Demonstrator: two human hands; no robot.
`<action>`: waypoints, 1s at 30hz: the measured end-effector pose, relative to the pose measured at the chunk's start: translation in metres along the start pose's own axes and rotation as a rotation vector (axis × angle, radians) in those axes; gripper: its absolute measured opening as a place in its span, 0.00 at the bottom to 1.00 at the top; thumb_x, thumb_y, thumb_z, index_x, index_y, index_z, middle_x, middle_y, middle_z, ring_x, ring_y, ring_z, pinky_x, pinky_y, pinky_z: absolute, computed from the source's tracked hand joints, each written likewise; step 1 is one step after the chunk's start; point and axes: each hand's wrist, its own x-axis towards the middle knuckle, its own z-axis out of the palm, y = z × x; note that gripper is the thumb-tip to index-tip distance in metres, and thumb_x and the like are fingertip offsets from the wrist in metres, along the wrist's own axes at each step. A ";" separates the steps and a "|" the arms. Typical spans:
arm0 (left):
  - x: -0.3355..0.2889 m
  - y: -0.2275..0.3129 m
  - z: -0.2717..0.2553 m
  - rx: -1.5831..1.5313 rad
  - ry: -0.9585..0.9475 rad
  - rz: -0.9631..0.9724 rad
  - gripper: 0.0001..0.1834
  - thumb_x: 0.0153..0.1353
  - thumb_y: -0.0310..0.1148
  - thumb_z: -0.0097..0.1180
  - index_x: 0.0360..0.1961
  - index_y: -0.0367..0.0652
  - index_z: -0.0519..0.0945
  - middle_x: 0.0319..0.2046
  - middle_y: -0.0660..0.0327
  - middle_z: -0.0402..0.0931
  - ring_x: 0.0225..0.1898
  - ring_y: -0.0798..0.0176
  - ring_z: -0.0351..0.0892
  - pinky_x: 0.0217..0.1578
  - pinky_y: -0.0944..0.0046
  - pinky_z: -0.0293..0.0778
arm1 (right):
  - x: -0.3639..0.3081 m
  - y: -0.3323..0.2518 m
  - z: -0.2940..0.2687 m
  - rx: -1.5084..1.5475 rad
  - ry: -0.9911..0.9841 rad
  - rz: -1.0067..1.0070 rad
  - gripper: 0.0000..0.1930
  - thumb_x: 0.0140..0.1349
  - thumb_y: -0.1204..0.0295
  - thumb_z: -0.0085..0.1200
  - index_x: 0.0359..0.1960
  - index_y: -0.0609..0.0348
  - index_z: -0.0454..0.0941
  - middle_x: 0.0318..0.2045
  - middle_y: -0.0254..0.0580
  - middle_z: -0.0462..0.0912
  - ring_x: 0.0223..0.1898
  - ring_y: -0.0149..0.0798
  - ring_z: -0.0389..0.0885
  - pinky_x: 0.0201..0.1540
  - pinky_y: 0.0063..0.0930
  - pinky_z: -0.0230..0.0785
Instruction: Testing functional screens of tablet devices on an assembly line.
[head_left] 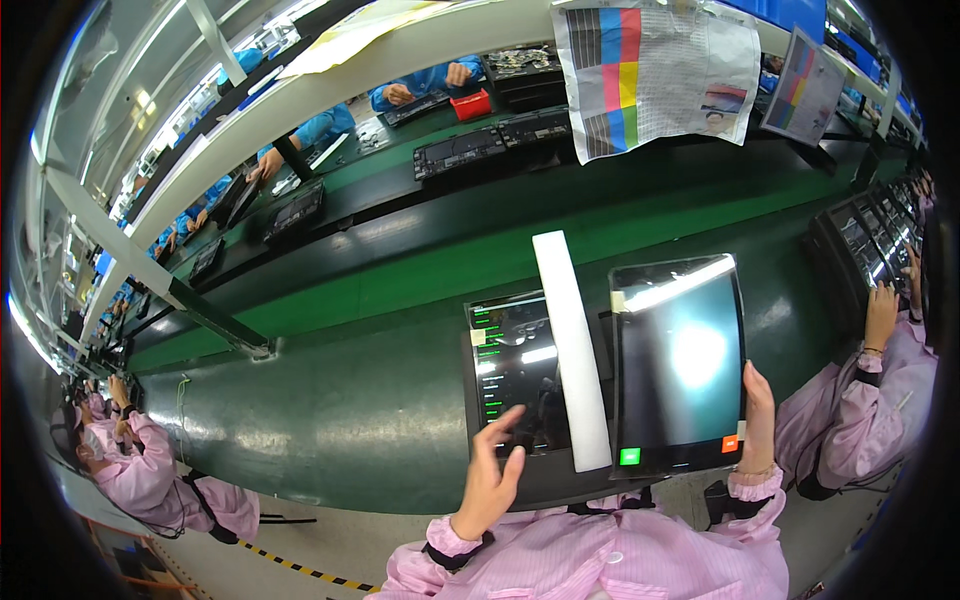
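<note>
While L hand (490,477) points, half-open, empty, over flat tablet (535,395), R hand (758,420) grips raised tablet (665,390).

And here the right-hand tablet (685,390) is held upright by its right edge, its grey-teal screen struck by white glare, a green square (629,457) and an orange one (730,443) displayed at the bottom corners! Left of it, the black tablet (530,400) is laid face-up, green and white lines listed down its screen.
</note>
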 end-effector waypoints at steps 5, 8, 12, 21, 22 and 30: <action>0.017 0.032 0.044 -0.966 -0.514 -0.453 0.33 0.65 0.54 0.29 0.65 0.55 0.37 0.66 0.59 0.37 0.64 0.51 0.51 0.46 0.36 0.70 | -0.011 0.003 0.051 0.077 -0.042 -0.070 0.18 0.66 0.64 0.42 0.49 0.66 0.71 0.43 0.36 0.77 0.43 0.28 0.74 0.48 0.21 0.64; 0.028 0.039 0.041 -1.024 -0.428 -0.534 0.29 0.66 0.51 0.29 0.65 0.63 0.38 0.64 0.62 0.44 0.63 0.48 0.53 0.43 0.31 0.70 | -0.011 0.004 0.065 0.036 -0.022 -0.111 0.19 0.65 0.63 0.43 0.50 0.66 0.70 0.45 0.35 0.76 0.46 0.28 0.72 0.52 0.22 0.60; 0.016 0.026 0.052 -1.120 -0.412 -0.481 0.29 0.66 0.48 0.36 0.64 0.66 0.40 0.64 0.60 0.45 0.62 0.42 0.54 0.40 0.26 0.68 | -0.017 -0.027 0.068 -0.224 -0.149 -0.239 0.18 0.68 0.59 0.39 0.36 0.65 0.71 0.31 0.29 0.72 0.36 0.22 0.67 0.41 0.18 0.60; -0.002 -0.002 0.040 -1.145 -0.330 -0.608 0.27 0.67 0.46 0.35 0.65 0.64 0.46 0.61 0.55 0.55 0.57 0.44 0.62 0.30 0.37 0.78 | -0.006 -0.070 0.093 -0.407 -0.026 -0.572 0.14 0.67 0.66 0.42 0.40 0.67 0.74 0.26 0.31 0.77 0.27 0.21 0.70 0.31 0.15 0.63; -0.001 -0.005 0.039 -1.142 -0.337 -0.603 0.27 0.67 0.46 0.35 0.65 0.64 0.46 0.61 0.55 0.55 0.57 0.44 0.62 0.30 0.37 0.78 | -0.008 -0.069 0.096 -0.386 0.016 -0.607 0.13 0.66 0.69 0.42 0.42 0.66 0.74 0.26 0.32 0.78 0.27 0.21 0.71 0.30 0.14 0.62; 0.003 -0.027 0.031 -1.181 -0.451 -0.379 0.24 0.67 0.44 0.36 0.64 0.60 0.52 0.59 0.58 0.60 0.54 0.44 0.66 0.29 0.37 0.78 | 0.005 -0.046 0.087 0.160 -0.164 -0.231 0.12 0.61 0.74 0.49 0.45 0.66 0.73 0.32 0.37 0.80 0.30 0.23 0.77 0.33 0.17 0.70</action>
